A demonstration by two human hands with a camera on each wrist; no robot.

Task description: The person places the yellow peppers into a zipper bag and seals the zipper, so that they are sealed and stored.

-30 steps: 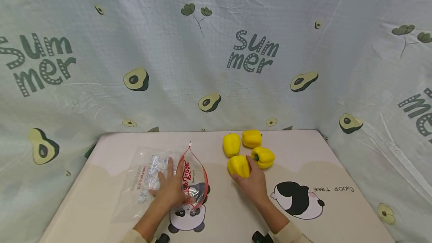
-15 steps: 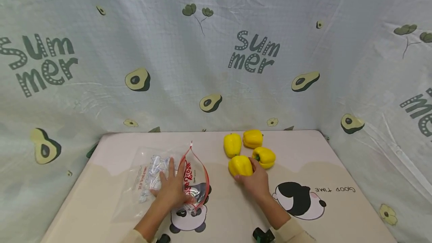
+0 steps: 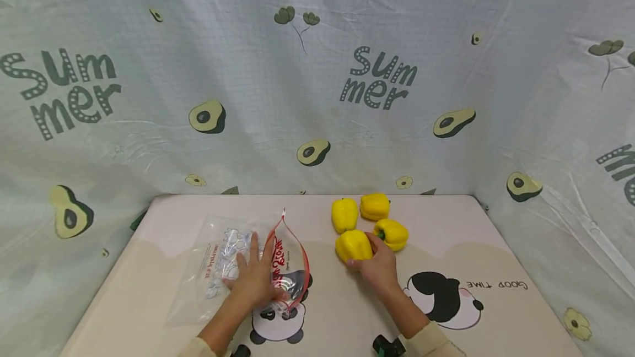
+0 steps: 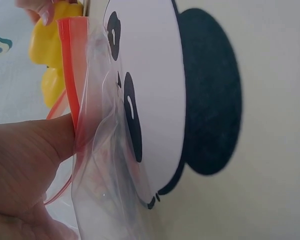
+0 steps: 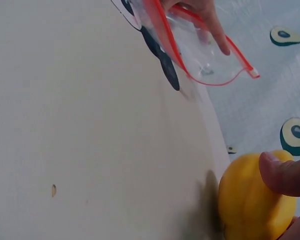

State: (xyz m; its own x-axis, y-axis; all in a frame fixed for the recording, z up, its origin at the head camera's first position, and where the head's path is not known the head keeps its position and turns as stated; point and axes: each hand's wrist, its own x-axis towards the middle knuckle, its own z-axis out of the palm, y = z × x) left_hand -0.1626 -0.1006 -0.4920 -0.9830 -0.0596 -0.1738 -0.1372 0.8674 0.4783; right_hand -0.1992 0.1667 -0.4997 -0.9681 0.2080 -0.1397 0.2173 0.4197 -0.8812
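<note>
A clear zip bag (image 3: 223, 260) with red trim and printed lettering lies on the left half of the table, its red-edged mouth (image 3: 306, 269) standing apart toward the right. My left hand (image 3: 254, 280) rests on the bag with fingers spread; in the left wrist view its thumb (image 4: 57, 137) touches the red edge. A yellow bell pepper (image 3: 351, 245) is gripped by my right hand (image 3: 381, 269), thumb on the near side and fingers on the far side. In the right wrist view that pepper (image 5: 247, 195) shows under my thumb (image 5: 285, 175).
Three more yellow bell peppers stand close behind and beside the held one: one at back left (image 3: 344, 215), one at back right (image 3: 375, 206), one at right (image 3: 392, 234). The table (image 3: 446, 214) carries printed animals. A patterned sheet (image 3: 248, 70) hangs behind it.
The head view has shifted slightly. Relative to the table, the left hand and bag stay put, and the right hand keeps its grip on the pepper in nearly the same spot.
</note>
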